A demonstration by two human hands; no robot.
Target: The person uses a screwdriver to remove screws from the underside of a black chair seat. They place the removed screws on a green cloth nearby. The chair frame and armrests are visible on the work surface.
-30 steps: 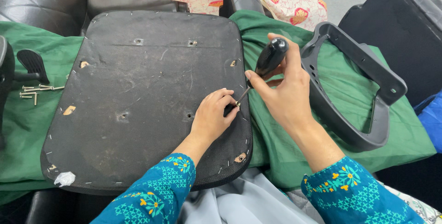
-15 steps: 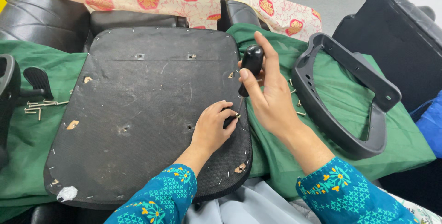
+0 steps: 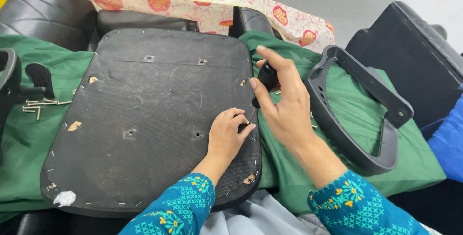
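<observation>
Black seat base, right hand gripping screwdriver at its edge, left hand pinching the tip

The seat panel lies on the cloth, filling the middle. To its left, screws lie on the cloth beside a lever. To its right, the armrest loop lies on the same cloth. Both hands meet at the panel's right edge, the right hand's screwdriver there too. A patterned fabric stretches across the far side.
</observation>
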